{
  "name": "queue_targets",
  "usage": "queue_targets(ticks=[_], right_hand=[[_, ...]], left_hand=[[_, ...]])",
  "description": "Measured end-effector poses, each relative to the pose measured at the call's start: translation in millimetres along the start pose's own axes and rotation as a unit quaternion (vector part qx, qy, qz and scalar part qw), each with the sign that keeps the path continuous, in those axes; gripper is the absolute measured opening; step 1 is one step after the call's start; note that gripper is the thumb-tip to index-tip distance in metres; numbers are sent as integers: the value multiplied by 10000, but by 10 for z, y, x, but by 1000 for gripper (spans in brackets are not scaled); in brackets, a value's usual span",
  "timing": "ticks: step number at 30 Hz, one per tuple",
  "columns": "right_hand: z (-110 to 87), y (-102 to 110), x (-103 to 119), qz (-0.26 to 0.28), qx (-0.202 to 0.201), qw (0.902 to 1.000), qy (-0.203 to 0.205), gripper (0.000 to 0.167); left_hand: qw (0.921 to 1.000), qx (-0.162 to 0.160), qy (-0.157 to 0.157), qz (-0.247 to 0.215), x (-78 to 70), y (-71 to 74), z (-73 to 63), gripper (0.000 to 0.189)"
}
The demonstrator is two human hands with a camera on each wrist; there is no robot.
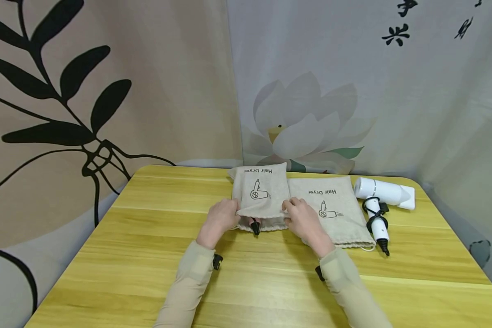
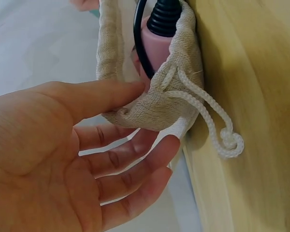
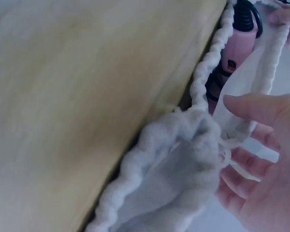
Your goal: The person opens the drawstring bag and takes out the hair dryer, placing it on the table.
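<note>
A beige cloth drawstring bag (image 1: 266, 202) printed "Hair Dryer" lies on the table, its mouth toward the person. Inside is a pink hair dryer (image 2: 157, 53); its handle end and black cord show at the mouth, while its head is hidden by cloth. My left hand (image 1: 221, 215) pinches one corner of the bag's rim, thumb inside and fingers outside. At the opposite corner, my right hand (image 1: 305, 219) holds the rim between thumb and fingers. A knotted white drawstring (image 2: 227, 140) hangs near the left hand.
To the right lies a second "Hair Dryer" bag (image 1: 344, 228), flat and close against the first. Beyond it is a white hair dryer (image 1: 381, 191), its black cord wound around the handle. Curtains hang behind the wooden table (image 1: 147, 255).
</note>
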State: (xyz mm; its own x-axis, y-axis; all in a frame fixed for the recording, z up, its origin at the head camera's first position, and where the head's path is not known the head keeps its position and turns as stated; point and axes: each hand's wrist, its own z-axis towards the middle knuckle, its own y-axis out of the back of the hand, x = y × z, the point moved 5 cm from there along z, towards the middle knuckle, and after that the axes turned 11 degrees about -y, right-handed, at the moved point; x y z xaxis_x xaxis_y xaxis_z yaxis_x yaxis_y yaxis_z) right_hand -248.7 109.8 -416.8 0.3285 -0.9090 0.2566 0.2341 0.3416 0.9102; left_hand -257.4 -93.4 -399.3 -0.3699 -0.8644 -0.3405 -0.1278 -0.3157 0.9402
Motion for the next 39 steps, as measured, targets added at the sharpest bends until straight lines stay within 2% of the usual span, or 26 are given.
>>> queue_targets(ticks=[11, 16, 27, 32, 39], right_hand=[[81, 25, 225, 197, -222, 9984, 477, 13], [133, 69, 303, 264, -222, 9981, 520, 8], [237, 168, 334, 167, -640, 9967, 474, 7], [275, 196, 336, 130, -797, 9955, 492, 9], [300, 224, 369, 88, -896, 9944, 558, 7]], left_hand=[[9997, -203, -84, 86, -33, -19, 9, 15], [9993, -326, -172, 55, -75, 18, -17, 16], [9979, -533, -239, 284, -323, 184, -114, 31], [9954, -726, -394, 481, -452, 243, -140, 30], [9950, -532, -563, 626, -595, 193, -140, 21]])
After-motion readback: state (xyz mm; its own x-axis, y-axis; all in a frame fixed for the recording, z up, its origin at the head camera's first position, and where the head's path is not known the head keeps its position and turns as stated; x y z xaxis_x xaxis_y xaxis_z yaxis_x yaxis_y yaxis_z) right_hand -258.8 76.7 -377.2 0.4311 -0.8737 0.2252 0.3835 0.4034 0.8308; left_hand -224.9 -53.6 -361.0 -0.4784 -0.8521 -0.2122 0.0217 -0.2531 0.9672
